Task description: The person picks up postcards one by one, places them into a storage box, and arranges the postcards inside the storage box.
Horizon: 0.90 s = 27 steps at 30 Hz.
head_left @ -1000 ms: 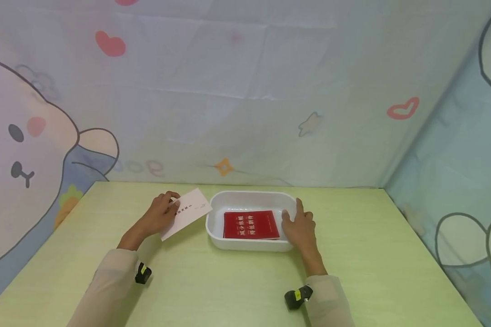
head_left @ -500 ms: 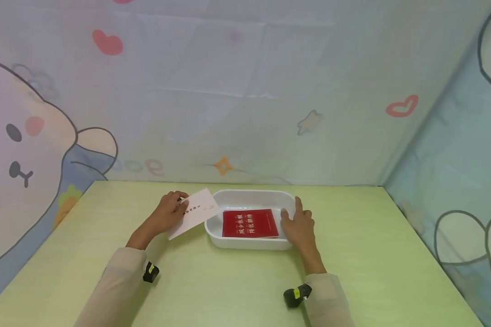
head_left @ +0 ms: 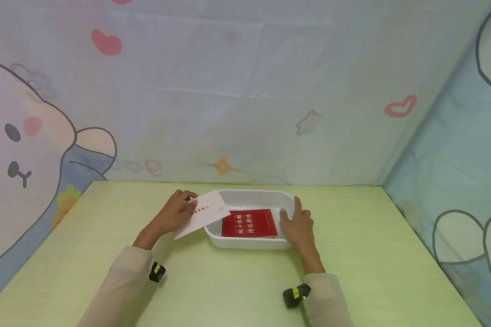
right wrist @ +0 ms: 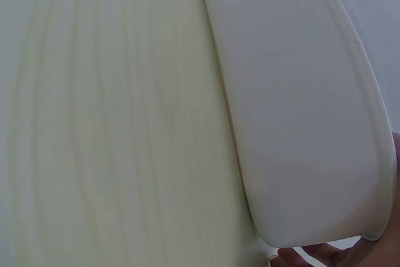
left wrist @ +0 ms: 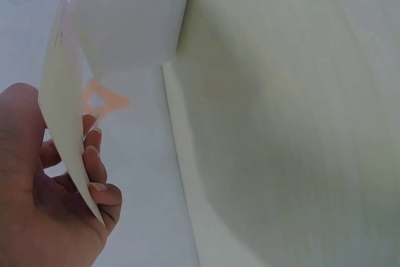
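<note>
A pale pink card point(head_left: 201, 218) with a line of dark characters is pinched in my left hand point(head_left: 172, 216). In the left wrist view the card point(left wrist: 62, 92) lies between thumb and curled fingers, slightly bowed. Its far corner overlaps the left end of a white oval tray point(head_left: 249, 244). Inside the tray lie red cards point(head_left: 251, 224) with white characters, seemingly stacked. My right hand point(head_left: 301, 229) grips the tray's right end, thumb inside the rim and fingers outside. The right wrist view shows mostly the tray's side wall point(right wrist: 300, 104); that hand is largely out of frame there.
The tray stands on a pale green table point(head_left: 237, 290), toward its back edge. A printed cloth backdrop point(head_left: 237, 91) rises behind the table, with another on the right side. Black wrist cameras sit at both cuffs.
My left hand has moved right with the pale card, whose corner has gone from the tray's left rim to over its inside. The right hand has stayed on the tray.
</note>
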Tool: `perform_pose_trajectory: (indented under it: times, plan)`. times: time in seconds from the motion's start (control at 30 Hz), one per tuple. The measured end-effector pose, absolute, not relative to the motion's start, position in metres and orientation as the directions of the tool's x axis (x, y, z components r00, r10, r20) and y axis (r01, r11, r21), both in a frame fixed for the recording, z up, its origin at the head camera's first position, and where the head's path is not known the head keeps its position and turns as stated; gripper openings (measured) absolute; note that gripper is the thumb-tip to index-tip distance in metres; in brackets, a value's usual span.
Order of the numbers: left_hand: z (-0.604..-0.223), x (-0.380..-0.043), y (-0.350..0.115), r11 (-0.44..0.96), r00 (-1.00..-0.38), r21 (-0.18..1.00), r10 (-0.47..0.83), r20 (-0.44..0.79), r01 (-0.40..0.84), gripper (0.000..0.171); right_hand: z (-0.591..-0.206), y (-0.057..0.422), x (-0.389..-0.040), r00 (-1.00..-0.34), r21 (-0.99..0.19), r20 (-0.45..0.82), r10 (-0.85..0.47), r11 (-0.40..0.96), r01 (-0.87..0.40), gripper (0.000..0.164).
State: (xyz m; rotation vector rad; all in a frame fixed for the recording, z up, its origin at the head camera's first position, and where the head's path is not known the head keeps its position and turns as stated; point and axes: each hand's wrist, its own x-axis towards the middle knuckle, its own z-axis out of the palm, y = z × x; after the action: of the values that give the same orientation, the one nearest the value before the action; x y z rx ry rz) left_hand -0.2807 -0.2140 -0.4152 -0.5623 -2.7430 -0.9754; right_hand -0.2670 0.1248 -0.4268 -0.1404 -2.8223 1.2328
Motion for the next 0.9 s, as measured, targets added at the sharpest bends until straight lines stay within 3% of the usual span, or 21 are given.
perform_pose_trajectory:
  times: [0.9]
  plan:
    - [-0.413, -0.290, -0.167, 0.679, -0.898, 0.587, 0.346, 0.273, 0.440, 0.028, -0.427, 0.123, -0.268, -0.994, -0.734, 0.023, 0.104, 0.677, 0.054, 0.066]
